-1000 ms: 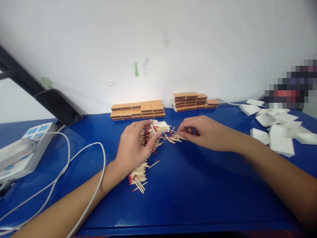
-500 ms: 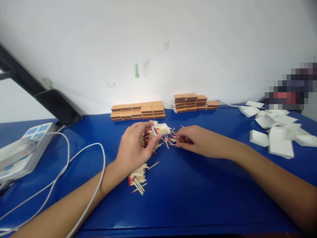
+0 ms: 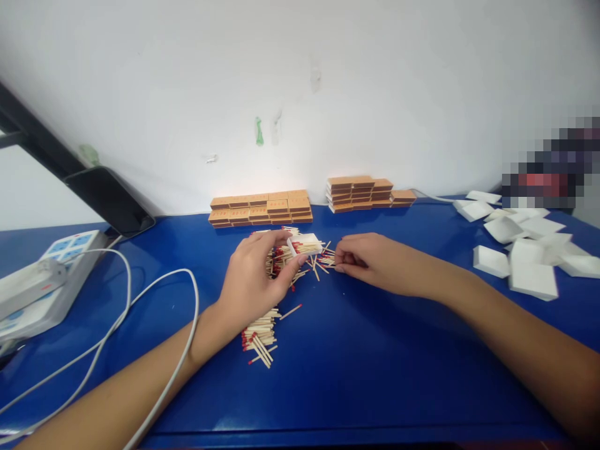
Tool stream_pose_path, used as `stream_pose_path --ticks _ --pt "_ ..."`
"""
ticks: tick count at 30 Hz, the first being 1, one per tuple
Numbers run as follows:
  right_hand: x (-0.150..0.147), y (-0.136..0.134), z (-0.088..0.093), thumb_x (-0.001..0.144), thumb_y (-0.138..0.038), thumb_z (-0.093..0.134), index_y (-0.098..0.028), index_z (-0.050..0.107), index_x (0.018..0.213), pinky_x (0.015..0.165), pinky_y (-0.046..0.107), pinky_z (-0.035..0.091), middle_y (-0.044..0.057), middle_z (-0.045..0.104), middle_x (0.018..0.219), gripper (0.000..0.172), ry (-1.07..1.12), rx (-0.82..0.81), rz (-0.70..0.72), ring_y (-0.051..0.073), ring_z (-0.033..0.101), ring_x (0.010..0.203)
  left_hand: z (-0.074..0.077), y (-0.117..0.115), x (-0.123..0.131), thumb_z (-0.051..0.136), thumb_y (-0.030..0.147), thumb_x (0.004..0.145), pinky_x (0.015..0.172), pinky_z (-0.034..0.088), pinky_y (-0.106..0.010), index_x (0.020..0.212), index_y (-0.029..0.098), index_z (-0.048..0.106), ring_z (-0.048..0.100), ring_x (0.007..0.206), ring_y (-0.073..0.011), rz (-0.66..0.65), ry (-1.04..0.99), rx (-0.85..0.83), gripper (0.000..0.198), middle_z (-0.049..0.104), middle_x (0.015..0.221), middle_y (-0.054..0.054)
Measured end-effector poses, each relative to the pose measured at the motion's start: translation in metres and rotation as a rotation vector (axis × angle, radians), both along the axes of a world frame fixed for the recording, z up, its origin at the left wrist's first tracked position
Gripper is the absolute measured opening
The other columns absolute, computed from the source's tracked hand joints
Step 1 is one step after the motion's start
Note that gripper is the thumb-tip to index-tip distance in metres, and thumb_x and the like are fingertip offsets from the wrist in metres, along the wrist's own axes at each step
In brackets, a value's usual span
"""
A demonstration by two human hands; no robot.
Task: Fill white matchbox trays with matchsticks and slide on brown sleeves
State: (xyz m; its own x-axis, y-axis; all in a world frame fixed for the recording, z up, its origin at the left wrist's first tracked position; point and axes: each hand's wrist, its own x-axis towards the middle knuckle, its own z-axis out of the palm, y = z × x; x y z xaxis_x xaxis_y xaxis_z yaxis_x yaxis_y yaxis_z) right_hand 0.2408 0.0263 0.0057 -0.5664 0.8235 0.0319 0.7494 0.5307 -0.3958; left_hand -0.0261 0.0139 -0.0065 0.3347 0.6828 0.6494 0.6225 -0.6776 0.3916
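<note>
My left hand [image 3: 255, 269] grips a small white matchbox tray [image 3: 307, 240] between thumb and fingers. Several red-headed matches lie in the tray, some sticking out past its right end. Beneath and around it is a loose pile of matches [image 3: 281, 259], partly covered by the hand. At the pile's right edge my right hand [image 3: 365, 259] is closed in a pinch, its fingertips on the ends of a few matches [image 3: 328, 259]. Exactly how many it grips is hidden. Nearer to me lies a second heap of matches [image 3: 260, 331], with one stray match [image 3: 291, 312] beside it.
Against the wall stand two stacks of orange-brown matchboxes, one on the left [image 3: 260, 212] and one on the right [image 3: 359, 195]. White trays [image 3: 534, 278] lie jumbled at far right. A power strip [image 3: 60, 281], a phone [image 3: 110, 201] and a white cable [image 3: 192, 300] crossing my left forearm are at left.
My right hand has shifted slightly right and away from me, its fingers still pinched. My left hand and the tray stay in place.
</note>
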Motion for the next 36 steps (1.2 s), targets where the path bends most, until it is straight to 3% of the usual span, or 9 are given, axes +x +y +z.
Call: stream_pose_path --ticks 10,19,28,36 --pt "0.005 0.002 -0.009 0.1 -0.035 0.054 -0.022 0.064 0.089 0.068 0.033 0.041 0.006 0.071 0.09 0.019 -0.042 -0.034 -0.009 0.02 0.06 0.077 0.0 0.0 0.002 0.076 0.04 0.094 0.089 0.061 -0.045 0.117 0.018 0.069 0.076 0.099 -0.0281 -0.003 0.007 0.014 0.032 0.079 0.109 -0.009" --pt "0.005 0.0 0.003 0.097 -0.03 0.056 -0.022 0.064 0.09 0.068 0.031 0.042 0.004 0.071 0.087 0.013 0.005 0.007 -0.05 0.019 0.061 0.075 -0.002 -0.001 0.001 0.074 0.041 0.096 0.09 0.06 -0.046 0.117 0.018 0.069 0.075 0.099 -0.028 -0.024 0.014 0.02 0.032 0.079 0.11 -0.01" --pt "-0.003 -0.001 -0.01 0.1 -0.031 0.058 -0.023 0.065 0.09 0.066 0.03 0.04 0.003 0.069 0.087 0.015 0.023 -0.018 -0.028 0.018 0.06 0.074 -0.002 -0.001 0.001 0.074 0.043 0.095 0.091 0.06 -0.046 0.117 0.018 0.069 0.075 0.101 -0.0279 -0.019 0.009 0.013 0.033 0.079 0.111 -0.01" --pt "-0.007 -0.003 -0.003 0.102 -0.032 0.057 -0.021 0.061 0.091 0.068 0.031 0.04 0.005 0.068 0.091 0.016 -0.043 0.013 -0.053 0.019 0.059 0.078 -0.001 -0.002 0.002 0.074 0.04 0.096 0.089 0.06 -0.043 0.118 0.018 0.068 0.076 0.099 -0.0263 -0.043 0.021 0.024 0.032 0.079 0.109 -0.008"
